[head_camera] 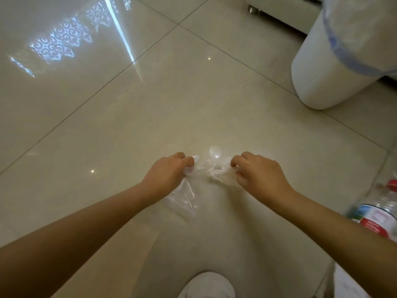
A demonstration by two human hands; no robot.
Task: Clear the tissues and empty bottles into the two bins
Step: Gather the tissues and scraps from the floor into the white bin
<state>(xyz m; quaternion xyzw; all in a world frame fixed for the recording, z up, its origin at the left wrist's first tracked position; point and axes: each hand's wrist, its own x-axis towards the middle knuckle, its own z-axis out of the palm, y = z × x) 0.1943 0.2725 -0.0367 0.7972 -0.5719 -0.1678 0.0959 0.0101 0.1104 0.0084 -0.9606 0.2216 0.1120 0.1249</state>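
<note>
**A:** What are my hands doing now?

**B:** My left hand (171,173) pinches a thin, see-through plastic wrapper (184,201) with curled fingers. My right hand (255,173) pinches a crumpled white tissue (217,175). Both hands meet low over the shiny cream floor tiles (129,125), well in front of the tall white bin with the blue-edged bag (335,67).

**A:** Why hold them like that?

**B:** I think light, floppy things slip away, so I nip them with my fingertips. Using two hands gathers them together.

**A:** Any bottles?

**B:** One clear plastic bottle with a red cap and a red label (378,209) lies on the floor, nearer to me than the bin and off to my right. Nobody holds it.

**A:** Where is the second bin?

**B:** I cannot tell. Something white sits at the bottom right corner, but I see too little of it.
</note>
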